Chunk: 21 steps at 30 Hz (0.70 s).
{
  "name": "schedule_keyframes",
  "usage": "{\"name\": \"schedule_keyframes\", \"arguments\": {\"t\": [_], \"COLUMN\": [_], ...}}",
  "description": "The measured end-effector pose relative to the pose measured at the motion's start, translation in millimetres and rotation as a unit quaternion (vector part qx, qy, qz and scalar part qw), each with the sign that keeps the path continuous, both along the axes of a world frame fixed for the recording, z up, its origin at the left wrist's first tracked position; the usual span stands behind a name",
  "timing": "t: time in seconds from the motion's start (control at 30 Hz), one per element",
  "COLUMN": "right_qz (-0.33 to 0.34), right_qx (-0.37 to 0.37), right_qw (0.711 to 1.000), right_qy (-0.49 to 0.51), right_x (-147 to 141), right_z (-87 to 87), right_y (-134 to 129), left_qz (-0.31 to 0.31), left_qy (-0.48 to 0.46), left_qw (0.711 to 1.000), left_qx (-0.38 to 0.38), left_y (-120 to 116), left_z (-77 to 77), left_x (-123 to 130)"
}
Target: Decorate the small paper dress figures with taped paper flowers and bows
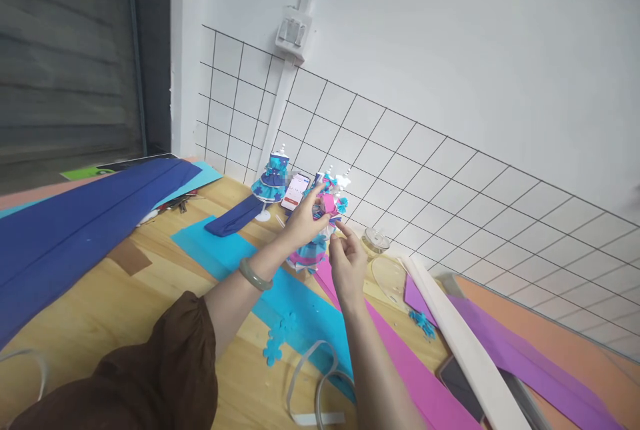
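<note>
My left hand [306,220] is closed at the upper part of a small ruffled dress [307,258] in blue and pink on a miniature dress form, its thumb and forefinger around a pink piece [328,204]. My right hand [349,262] is at the dress's right side. Its forefinger points at the bodice, apart from the thumb, and the other fingers are curled; I see nothing held in it. Part of the bodice is hidden behind my fingers. To the left, a second little blue dress [271,180] stands on a white stand.
A phone [296,191] with a lit screen leans behind the dresses. Turquoise [300,290], navy [95,223], pink [400,353] and purple [535,357] sheets cover parts of the wooden table. Blue flower cutouts [274,347], white ribbon [295,377] and a clear tape roll [376,240] lie around. A wire grid [387,150] stands behind.
</note>
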State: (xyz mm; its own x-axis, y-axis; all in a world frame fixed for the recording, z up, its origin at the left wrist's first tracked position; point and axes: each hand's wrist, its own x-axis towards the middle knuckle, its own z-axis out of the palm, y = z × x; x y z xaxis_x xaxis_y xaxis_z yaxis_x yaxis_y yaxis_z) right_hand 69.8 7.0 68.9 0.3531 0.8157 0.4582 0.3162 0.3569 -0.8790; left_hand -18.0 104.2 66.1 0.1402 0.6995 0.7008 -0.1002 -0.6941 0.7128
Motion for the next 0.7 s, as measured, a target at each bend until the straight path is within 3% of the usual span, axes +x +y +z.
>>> {"name": "schedule_keyframes", "arguments": {"t": [0.2, 0.5, 0.7], "right_qz": [0.023, 0.068, 0.136], "right_qx": [-0.004, -0.036, -0.050], "right_qw": [1.000, 0.985, 0.953], "right_qy": [0.012, 0.154, 0.265], "right_x": [2.3, 6.7, 5.4], "right_z": [1.5, 6.1, 11.9], "right_y": [14.3, 31.8, 30.4], "left_qz": [-0.020, -0.011, -0.014], "left_qy": [-0.004, -0.002, -0.009], "left_qw": [1.000, 1.000, 1.000], "left_qx": [-0.001, -0.001, 0.006], "left_y": [-0.2, 0.0, 1.1], "left_z": [-1.0, -0.2, -0.7], "left_x": [0.5, 0.1, -0.3]}}
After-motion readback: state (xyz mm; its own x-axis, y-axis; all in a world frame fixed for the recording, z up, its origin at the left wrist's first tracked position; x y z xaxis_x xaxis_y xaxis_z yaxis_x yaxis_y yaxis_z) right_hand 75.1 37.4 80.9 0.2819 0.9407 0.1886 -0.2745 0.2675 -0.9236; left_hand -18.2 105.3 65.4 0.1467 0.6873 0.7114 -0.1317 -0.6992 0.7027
